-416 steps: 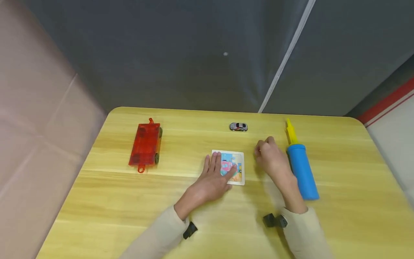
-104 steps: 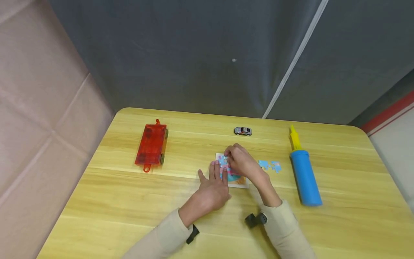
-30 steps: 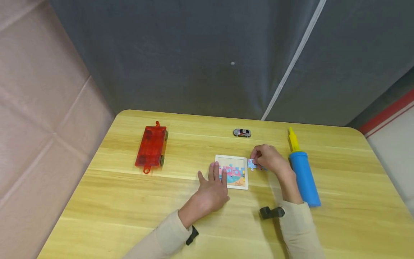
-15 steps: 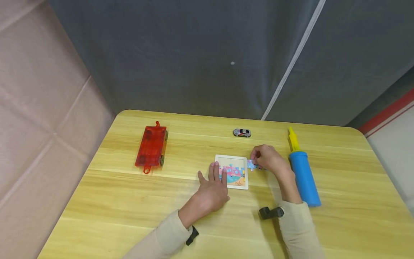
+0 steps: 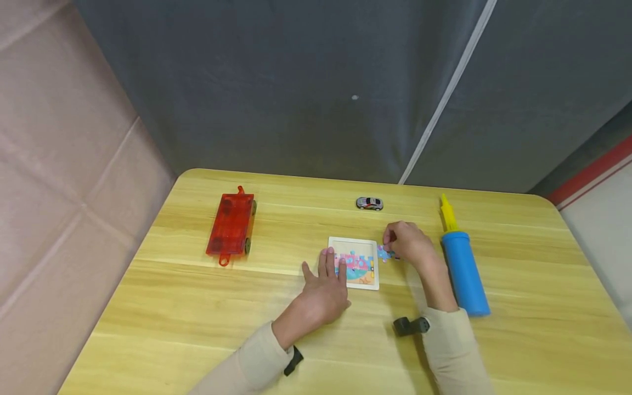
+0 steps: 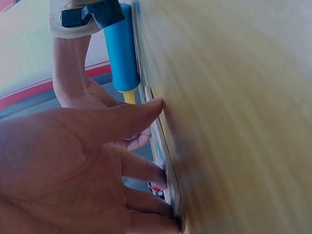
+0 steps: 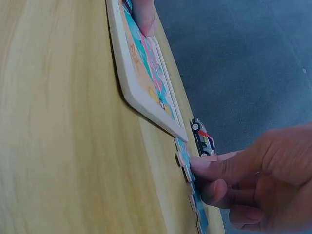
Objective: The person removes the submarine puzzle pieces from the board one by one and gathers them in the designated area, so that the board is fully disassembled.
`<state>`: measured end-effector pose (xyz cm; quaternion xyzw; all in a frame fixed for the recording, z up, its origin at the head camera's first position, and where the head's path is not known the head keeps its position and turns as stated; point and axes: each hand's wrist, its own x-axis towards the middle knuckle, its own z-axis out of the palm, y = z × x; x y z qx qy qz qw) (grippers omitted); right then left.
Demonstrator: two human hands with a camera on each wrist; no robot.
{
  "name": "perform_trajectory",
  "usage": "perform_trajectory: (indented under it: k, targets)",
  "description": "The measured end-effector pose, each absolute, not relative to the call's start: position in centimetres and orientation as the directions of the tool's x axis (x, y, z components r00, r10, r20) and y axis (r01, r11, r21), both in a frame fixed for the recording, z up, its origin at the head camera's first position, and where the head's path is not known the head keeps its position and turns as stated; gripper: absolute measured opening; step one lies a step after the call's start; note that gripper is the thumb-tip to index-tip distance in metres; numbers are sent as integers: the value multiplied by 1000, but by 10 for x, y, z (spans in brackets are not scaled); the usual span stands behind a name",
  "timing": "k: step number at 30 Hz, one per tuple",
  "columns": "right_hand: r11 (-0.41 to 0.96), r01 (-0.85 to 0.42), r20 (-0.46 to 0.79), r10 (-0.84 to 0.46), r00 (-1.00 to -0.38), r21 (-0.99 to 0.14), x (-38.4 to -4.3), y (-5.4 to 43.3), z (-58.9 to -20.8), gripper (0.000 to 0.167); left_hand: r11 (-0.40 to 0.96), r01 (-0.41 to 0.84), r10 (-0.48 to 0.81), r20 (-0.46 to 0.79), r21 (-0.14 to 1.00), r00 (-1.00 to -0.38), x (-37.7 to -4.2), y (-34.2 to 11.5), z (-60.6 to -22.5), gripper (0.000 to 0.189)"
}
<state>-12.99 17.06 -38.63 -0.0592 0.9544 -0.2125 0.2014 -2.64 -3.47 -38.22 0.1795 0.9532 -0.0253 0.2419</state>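
Note:
A square jigsaw puzzle tray (image 5: pixel 353 241) with a pale rim lies mid-table. Its lower part carries a pink, teal and orange picture; the upper strip shows bare backing. My left hand (image 5: pixel 322 293) rests on its left side with fingers extended, and in the left wrist view the thumb (image 6: pixel 141 114) is stretched out too. Just right of the tray, blue-pink puzzle pieces (image 5: pixel 382 252) lie flat on the table. My right hand (image 5: pixel 411 242) pinches at them with thumb and curled fingers. The right wrist view shows these pieces (image 7: pixel 181 147) in a row by the tray's corner, partly covered by the fingertips.
A small silver toy car (image 5: pixel 369 204) stands behind the tray. On the left sits a red translucent toy wagon (image 5: pixel 230 225) with dark wheels. A blue hand pump (image 5: pixel 466 274) with a yellow nozzle lies right of my right forearm. A dark curtain hangs past the table's far edge.
Several seconds ago my right hand was over the tray's upper part, where pieces lay; that strip is now bare. During the last second the right hand shifts only slightly; the left stays put.

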Motion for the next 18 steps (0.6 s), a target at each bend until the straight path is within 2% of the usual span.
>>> perform_trajectory:
  k: [18]
  targets:
    - [904,-36,-340,-197,-920,-427,-128,170,-385,6,935,352,332,-459,44,-824,-25,-36,-382,86]
